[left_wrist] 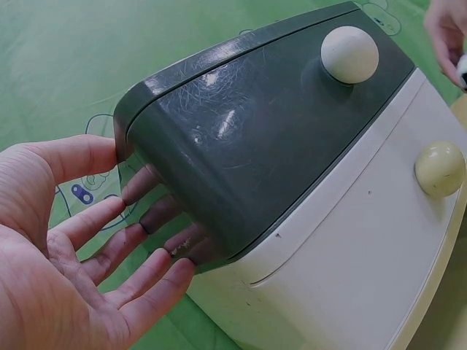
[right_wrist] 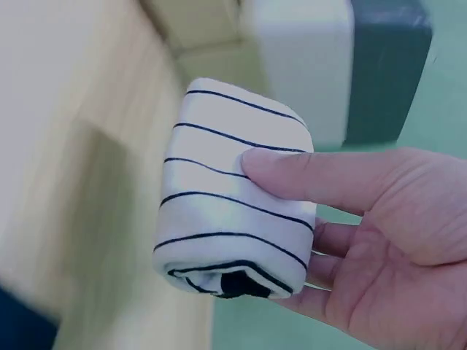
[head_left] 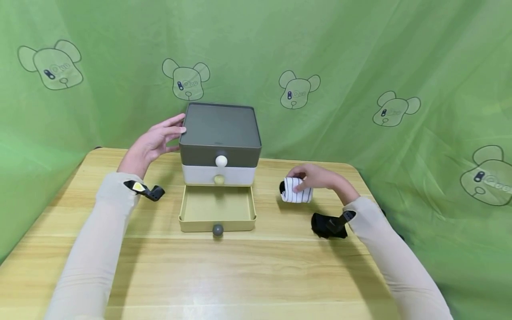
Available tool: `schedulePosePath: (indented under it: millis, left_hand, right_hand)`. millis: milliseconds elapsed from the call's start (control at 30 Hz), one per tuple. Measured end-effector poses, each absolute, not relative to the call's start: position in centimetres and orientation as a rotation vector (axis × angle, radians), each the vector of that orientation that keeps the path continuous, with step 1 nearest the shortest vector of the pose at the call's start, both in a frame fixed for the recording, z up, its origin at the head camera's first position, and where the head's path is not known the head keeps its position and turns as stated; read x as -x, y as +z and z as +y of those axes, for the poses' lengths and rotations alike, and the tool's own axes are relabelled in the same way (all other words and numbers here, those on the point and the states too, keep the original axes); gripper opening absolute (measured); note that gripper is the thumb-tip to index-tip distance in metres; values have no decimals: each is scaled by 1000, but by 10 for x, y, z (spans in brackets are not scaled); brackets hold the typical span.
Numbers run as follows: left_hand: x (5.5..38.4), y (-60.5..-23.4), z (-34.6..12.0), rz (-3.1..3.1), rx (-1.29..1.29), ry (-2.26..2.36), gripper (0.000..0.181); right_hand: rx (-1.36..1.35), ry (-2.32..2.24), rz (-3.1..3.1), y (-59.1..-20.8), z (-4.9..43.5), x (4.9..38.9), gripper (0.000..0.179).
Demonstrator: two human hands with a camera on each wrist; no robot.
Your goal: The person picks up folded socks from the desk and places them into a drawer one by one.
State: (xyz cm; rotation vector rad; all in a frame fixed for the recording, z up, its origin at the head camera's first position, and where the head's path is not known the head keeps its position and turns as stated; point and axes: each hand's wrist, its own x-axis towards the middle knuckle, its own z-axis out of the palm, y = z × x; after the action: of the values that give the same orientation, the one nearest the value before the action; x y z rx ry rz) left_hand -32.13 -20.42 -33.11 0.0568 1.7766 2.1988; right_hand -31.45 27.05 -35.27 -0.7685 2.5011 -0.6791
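Note:
My right hand (head_left: 316, 177) pinches a rolled-up white sock (head_left: 302, 195) with thin dark stripes, thumb on the near face and fingers behind. In the right wrist view the sock (right_wrist: 230, 189) shows a black patch inside its rolled end. It is held to the right of a small drawer unit (head_left: 220, 124). Against the unit's dark grey left side rest the extended fingertips of my left hand (head_left: 154, 140). The bottom beige drawer (head_left: 216, 206) is pulled out with nothing in it; the white middle drawer (head_left: 240, 175) and grey top drawer (head_left: 200, 155) are closed.
A black rolled cloth item (head_left: 322, 226), partly behind the right wrist's camera mount, lies on the wooden table (head_left: 192, 275). Round knobs stick out from the drawers, the grey knob (head_left: 218, 230) lowest. A green curtain (head_left: 248, 40) hangs behind the table.

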Motion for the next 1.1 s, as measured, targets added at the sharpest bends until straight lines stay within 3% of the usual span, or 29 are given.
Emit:
schedulePosePath:
  millis: [467, 1100]
  left_hand:
    - [322, -331, -204, 1759, -43, 2210, 70]
    - [322, -332, -205, 1766, -38, 2214, 71]
  right_hand:
    - [1077, -814, 2456, -312, 170, 283, 39]
    - [1079, -830, 2411, -339, 119, 274, 34]
